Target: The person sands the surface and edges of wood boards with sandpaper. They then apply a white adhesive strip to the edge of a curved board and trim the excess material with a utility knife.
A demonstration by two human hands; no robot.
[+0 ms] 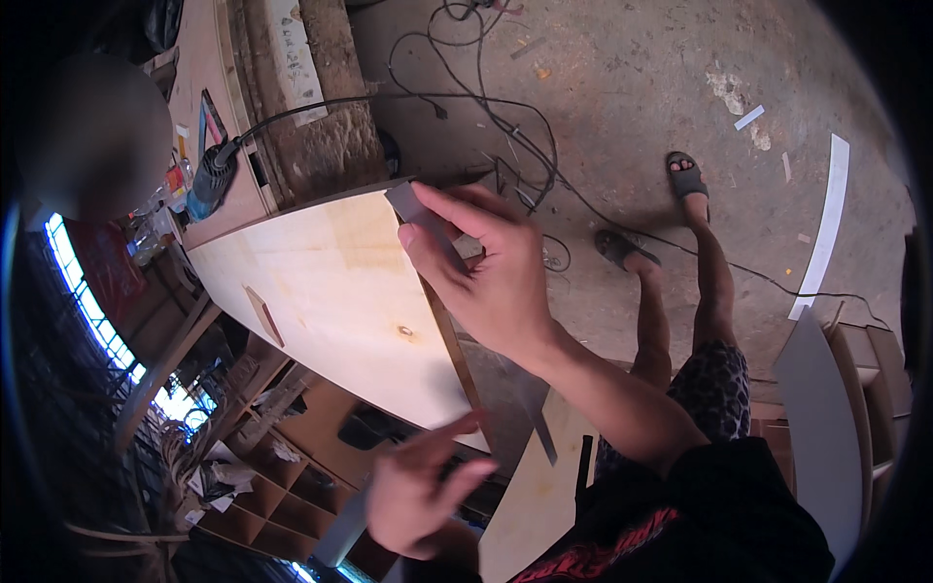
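A large pale plywood panel point(321, 291) with a slot in it stands tilted before me. My right hand point(486, 267) pinches a thin grey strip point(404, 198) against the panel's upper right corner, thumb and fingers along the edge. A length of grey strip point(537, 428) hangs behind my right wrist; I cannot tell whether it is the same piece. My left hand point(423, 486), blurred, is low by the panel's bottom corner, fingers apart, with nothing visible between them.
A corded blue power tool point(209, 185) lies on the bench point(204, 117). Cables point(486, 97) and a white strip point(821, 223) lie on the floor. A cubby unit point(272, 491) is low left, grey and wooden boards point(816, 428) at right. My sandaled feet point(685, 175) show.
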